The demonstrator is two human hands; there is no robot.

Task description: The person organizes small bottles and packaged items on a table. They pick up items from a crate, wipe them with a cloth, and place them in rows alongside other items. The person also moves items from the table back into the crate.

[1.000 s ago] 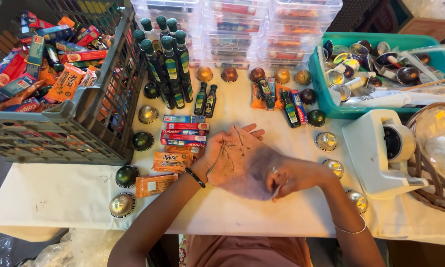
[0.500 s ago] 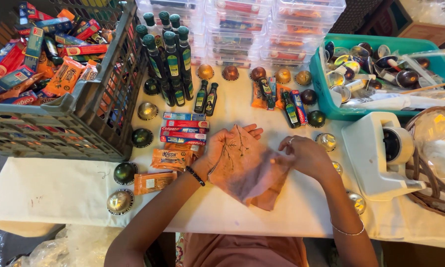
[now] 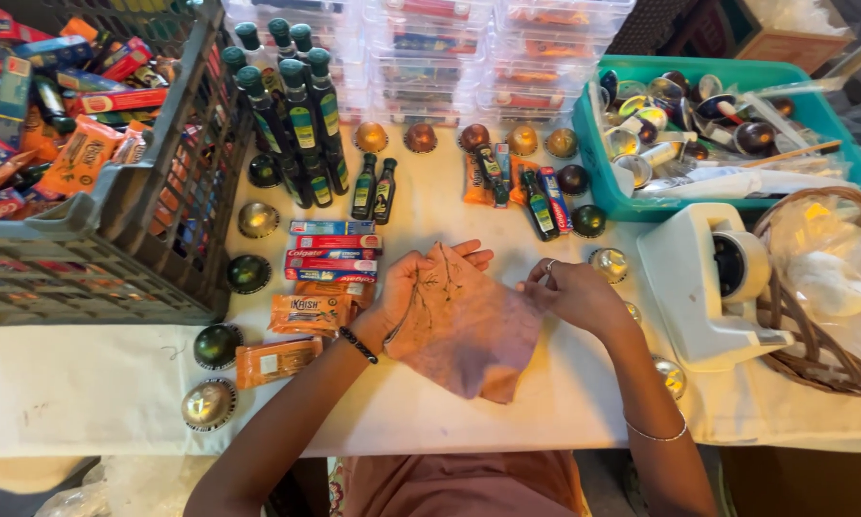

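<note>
A sheer pink fabric pouch (image 3: 478,340) with a leaf print lies over my left hand (image 3: 400,292), which is spread flat, palm up, with its fingertips showing past the cloth's top edge. My right hand (image 3: 584,297) pinches the pouch's right edge, its fingers closed. A black bracelet sits on my left wrist and a thin bangle on my right. Both hands rest over the white table (image 3: 86,383), just right of a stack of red and blue toothpaste boxes (image 3: 333,251) and orange sachets (image 3: 308,311).
A grey crate (image 3: 134,230) of snack packs stands at the left, with dark green bottles (image 3: 296,115) beside it. Round metallic capsules (image 3: 208,404) dot the table. A teal bin (image 3: 737,77), a white tape dispenser (image 3: 708,287) and a wicker basket (image 3: 814,354) are on the right. Clear boxes (image 3: 430,57) stack behind.
My right hand has risen from the pouch's lower part to its right edge. The cloth now lies spread flatter across my left palm.
</note>
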